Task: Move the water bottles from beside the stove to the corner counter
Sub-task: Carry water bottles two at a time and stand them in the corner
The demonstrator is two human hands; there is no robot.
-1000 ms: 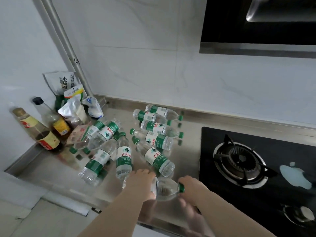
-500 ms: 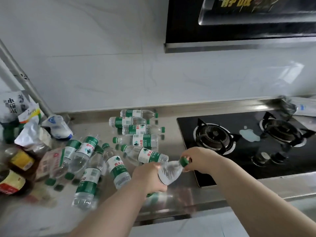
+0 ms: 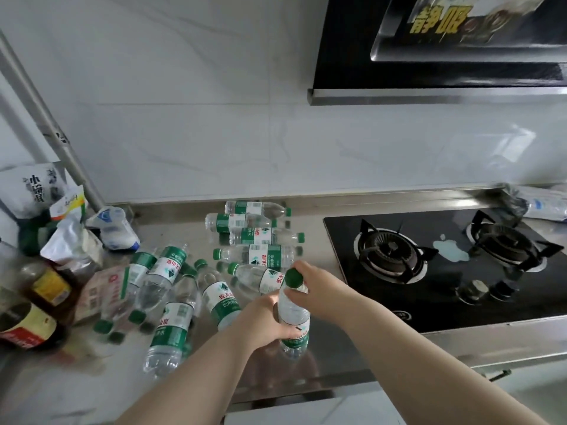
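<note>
Both hands are gripping the near-upright clear green-capped plastic water bottle at lower centre, left hand round its body, right hand at its neck.

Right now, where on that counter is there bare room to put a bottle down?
Bare steel shows at the back, between the white pouch and the row of lying bottles, and along the front edge between the held bottle and the stove. The left corner around the sauce bottles is crowded.
</note>
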